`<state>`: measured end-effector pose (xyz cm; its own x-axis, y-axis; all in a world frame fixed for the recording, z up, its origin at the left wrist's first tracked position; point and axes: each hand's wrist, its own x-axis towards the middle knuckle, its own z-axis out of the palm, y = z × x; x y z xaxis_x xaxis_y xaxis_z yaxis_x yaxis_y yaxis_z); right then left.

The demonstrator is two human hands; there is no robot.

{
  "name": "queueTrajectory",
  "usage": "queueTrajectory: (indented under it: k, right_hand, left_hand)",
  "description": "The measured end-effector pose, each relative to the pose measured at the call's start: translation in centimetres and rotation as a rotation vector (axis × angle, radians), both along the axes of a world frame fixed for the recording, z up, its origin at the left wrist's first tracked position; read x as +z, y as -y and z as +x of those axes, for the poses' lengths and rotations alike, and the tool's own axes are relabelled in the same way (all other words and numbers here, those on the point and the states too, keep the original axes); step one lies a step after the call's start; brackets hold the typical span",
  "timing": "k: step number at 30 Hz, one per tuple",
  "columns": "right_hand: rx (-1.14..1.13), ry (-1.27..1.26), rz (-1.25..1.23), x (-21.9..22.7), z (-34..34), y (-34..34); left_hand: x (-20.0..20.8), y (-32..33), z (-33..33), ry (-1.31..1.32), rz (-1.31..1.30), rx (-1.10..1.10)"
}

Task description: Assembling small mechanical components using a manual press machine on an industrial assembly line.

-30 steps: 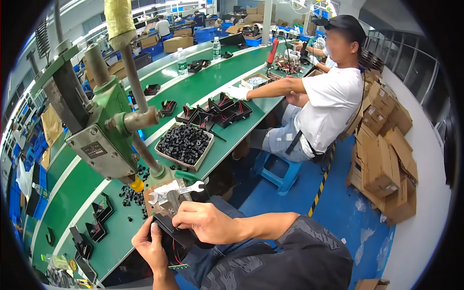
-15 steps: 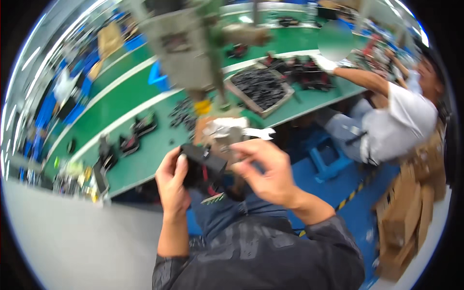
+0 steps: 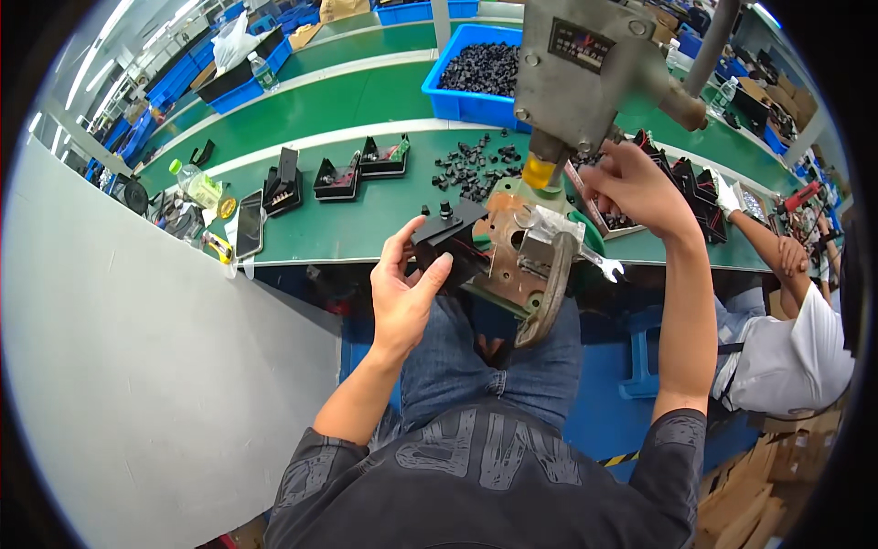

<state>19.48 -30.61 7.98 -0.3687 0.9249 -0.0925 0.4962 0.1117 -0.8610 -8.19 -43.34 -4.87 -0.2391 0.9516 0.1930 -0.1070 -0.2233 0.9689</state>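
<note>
My left hand is closed around a black plastic housing, its thumb and fingers on the sides. A small black knob stands on the housing's top, and red wires show at its right side. The housing is beside the drilled metal base plate of a bench press. Raised to the right of the press, my right hand has loosely bent fingers set apart, and I see nothing held in them. It covers part of a tray of small black parts.
A metal clamp and an open-ended wrench are at the press base. Loose black parts lie behind it, near a blue bin. Open black housings, a phone and a bottle are left. A co-worker sits right.
My right hand has left the housing and moved up and right, beside the press. The left hand still holds the housing. My view has shifted, and the knob on the housing now shows clearly.
</note>
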Motion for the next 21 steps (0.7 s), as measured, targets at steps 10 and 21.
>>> queueTrajectory:
  k: [10, 21]
  right_hand:
    - [-0.185, -0.096, 0.186, -4.4, 0.0, 8.4]
    - [-0.348, -0.027, 0.452, -1.2, 3.1, 14.1]
  left_hand:
    - [-0.4, -2.7, 4.0, -0.019, 0.089, -0.027]
    - [-3.4, -5.8, 7.1, -0.536, 0.204, 0.046]
